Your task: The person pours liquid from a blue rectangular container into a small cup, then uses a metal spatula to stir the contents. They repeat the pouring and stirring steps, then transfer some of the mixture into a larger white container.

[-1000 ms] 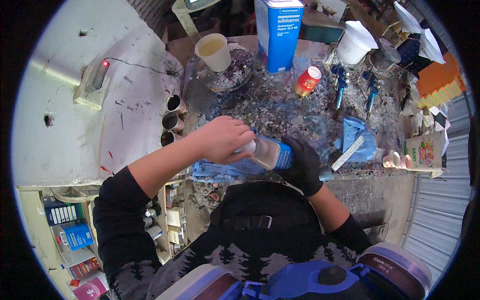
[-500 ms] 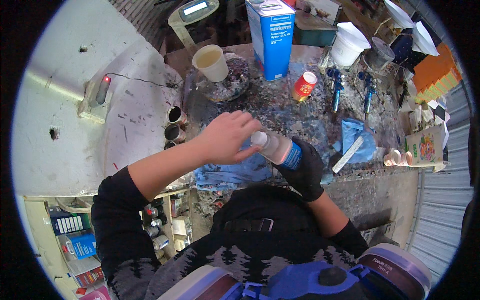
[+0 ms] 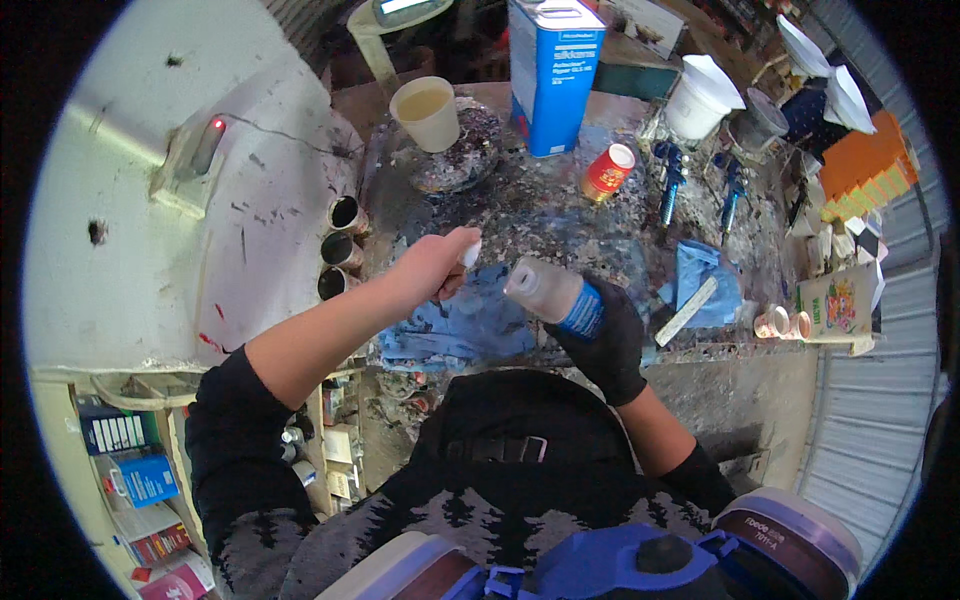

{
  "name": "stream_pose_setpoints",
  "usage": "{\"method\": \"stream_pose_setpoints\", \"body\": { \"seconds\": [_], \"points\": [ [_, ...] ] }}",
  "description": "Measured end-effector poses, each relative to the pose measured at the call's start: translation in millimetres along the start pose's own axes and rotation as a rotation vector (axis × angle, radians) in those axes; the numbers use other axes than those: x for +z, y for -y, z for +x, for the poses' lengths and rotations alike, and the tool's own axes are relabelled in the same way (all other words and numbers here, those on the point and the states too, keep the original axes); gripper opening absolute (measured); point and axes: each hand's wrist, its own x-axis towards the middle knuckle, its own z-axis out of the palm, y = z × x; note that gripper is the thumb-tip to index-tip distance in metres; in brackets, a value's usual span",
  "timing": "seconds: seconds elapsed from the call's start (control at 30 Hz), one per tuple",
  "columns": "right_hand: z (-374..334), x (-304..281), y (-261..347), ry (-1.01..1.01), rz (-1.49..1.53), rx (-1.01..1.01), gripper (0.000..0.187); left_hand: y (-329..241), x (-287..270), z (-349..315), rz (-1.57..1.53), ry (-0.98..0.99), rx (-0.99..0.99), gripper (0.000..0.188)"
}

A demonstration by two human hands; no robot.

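Gripping tilted bottle [image 3: 556, 296] w/ gloved right hand [image 3: 603, 340], cap [image 3: 470, 253] in left hand [image 3: 432, 268].

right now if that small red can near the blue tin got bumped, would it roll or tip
Probably. The small red can already leans on the paint-crusted bench rather than standing square, so a nudge would likely topple it. Its round body would then tend to roll, though the rough crust might slow it. It looks light for its size.

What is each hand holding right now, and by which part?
The right hand, gloved, grips the clear bottle round its lower body, at the blue label. The left hand pinches a small white cap in its fingertips.
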Motion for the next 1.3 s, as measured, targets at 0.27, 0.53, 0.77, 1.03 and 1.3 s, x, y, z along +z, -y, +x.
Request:
{"method": "stream_pose_setpoints", "body": {
  "seconds": [0.27,0.53,0.77,1.03,1.3],
  "points": [
    [85,-4,16,0.034,0.319,-0.019,0.097,102,-3,-65,-0.457,0.072,0.142,0.049],
    [244,4,60,0.061,-0.167,-0.392,0.096,271,22,-120,-1.028,-0.466,0.072,0.045],
    [336,35,80,0.244,-0.347,-0.33,0.098,472,90,-156,-1.409,-0.871,0.163,0.037],
    [380,42,84,0.33,-0.538,-0.36,0.105,602,201,-196,-1.638,-1.346,-0.39,0.055],
    [393,41,82,0.334,-0.646,-0.384,0.102,668,285,-229,-1.514,-1.148,-0.919,0.07]
  ]
}}
